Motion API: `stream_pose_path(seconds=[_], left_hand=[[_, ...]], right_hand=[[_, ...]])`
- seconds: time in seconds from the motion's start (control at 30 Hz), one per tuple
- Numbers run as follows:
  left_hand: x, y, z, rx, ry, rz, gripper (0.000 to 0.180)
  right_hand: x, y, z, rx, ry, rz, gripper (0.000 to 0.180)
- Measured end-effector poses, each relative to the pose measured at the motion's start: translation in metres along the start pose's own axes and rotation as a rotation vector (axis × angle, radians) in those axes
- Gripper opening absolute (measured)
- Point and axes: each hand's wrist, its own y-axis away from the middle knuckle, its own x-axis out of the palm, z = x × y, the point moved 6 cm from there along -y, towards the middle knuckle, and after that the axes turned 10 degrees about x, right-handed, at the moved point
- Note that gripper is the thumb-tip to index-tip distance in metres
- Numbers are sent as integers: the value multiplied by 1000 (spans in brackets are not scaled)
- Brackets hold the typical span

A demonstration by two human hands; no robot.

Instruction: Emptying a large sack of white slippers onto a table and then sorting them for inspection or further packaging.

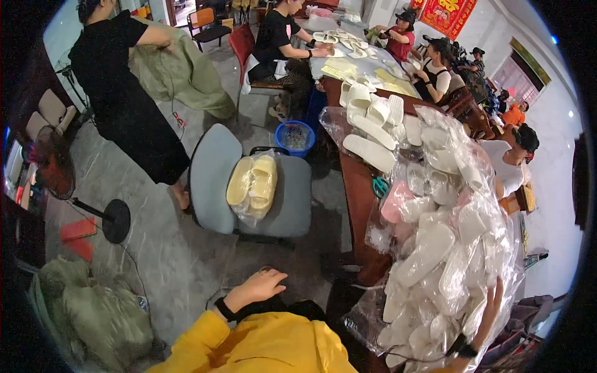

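My left hand [258, 286] is held in front of my body, below the grey chair, with its fingers stretched out and nothing in them. At the right edge of the pile, my right hand [493, 304] lies flat with fingers extended against the clear plastic bags of white slippers [429, 248]. A pink slipper [395, 202] shows among the white ones. Farther along the pile, white slippers [369, 152] lie outside the bags. On the grey chair [289, 199], a pair of pale yellow slippers [261, 186] rests in a clear bag.
A brown table [348, 193] carries the pile. Green-handled scissors [380, 186] lie at its edge. A blue basket [295, 138] stands on the floor. At left are a person in black [124, 81], a standing fan [53, 163] and green sacks [93, 311]. Several people sit around the far tables.
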Motion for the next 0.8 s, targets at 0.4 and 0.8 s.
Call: stream_pose_path(seconds=[0.4, 0.8], left_hand=[[-11, -151, -69, 358, -407, 303, 40], [-97, -239, -122, 319, -442, 673, 55]], right_hand=[[24, 107, 94, 188, 11, 305, 48], [17, 177, 71, 329, 19, 307, 38]])
